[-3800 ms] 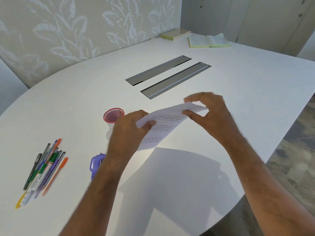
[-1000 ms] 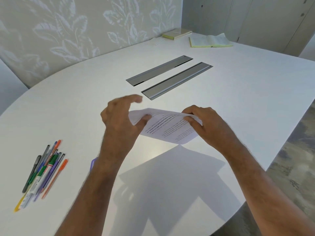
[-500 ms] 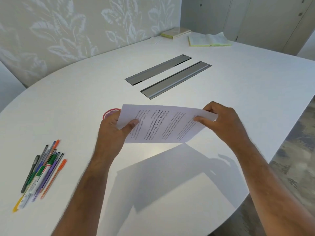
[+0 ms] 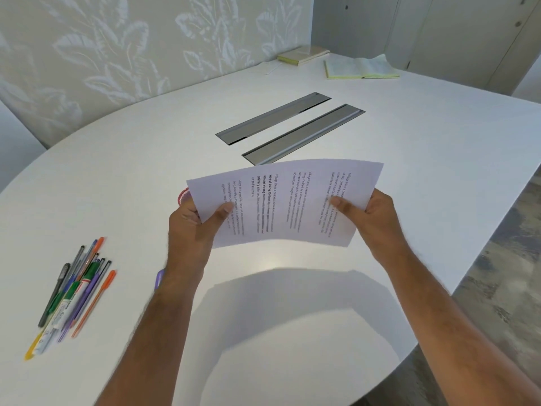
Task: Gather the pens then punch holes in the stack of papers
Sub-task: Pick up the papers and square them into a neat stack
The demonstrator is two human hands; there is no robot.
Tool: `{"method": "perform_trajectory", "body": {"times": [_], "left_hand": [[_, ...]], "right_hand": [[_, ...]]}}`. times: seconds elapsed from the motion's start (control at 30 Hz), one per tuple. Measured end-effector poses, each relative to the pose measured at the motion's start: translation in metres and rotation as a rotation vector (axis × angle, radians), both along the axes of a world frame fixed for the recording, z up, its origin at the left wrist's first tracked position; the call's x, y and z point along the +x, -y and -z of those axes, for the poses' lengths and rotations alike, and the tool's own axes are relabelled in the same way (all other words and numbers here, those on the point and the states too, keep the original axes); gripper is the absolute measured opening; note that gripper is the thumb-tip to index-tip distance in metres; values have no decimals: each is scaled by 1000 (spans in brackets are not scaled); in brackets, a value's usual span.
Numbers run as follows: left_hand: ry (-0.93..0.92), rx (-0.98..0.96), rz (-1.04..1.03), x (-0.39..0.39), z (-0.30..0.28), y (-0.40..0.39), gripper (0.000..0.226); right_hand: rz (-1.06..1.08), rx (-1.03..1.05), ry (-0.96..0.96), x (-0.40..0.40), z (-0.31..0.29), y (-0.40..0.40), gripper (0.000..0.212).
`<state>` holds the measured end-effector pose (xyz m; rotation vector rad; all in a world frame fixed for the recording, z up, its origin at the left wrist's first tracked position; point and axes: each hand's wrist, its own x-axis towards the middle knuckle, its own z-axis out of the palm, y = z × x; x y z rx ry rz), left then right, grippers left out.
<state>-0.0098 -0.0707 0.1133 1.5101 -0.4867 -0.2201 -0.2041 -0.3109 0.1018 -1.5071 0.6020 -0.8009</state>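
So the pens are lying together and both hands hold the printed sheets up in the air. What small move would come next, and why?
Probably lower the papers toward the purple punch peeking out beside the left wrist. The left hand and right hand pinch the sheets clear of the table, and the pens already lie bunched, so punching seems next.

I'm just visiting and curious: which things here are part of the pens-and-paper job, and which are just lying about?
Part of the job:
- papers, held by left hand and right hand
- pens in a pile
- purple object, mostly hidden, perhaps the punch

Lying about:
- open book
- closed book
- red mesh cup
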Motion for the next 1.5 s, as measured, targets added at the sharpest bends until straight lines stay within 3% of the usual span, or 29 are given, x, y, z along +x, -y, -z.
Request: {"method": "perform_trajectory", "body": {"times": [0.3,0.93,1.5], "left_hand": [[-145,103,25,-16,31,7,21],[-119,145,16,-15,33,5,30],[-153,193,2,-12,36,-2,21]], "right_hand": [[44,25,-112,-2,38,-3,18],[33,-7,-105,-4,38,-6,22],[43,-41,-163,-5,40,-4,27]]}}
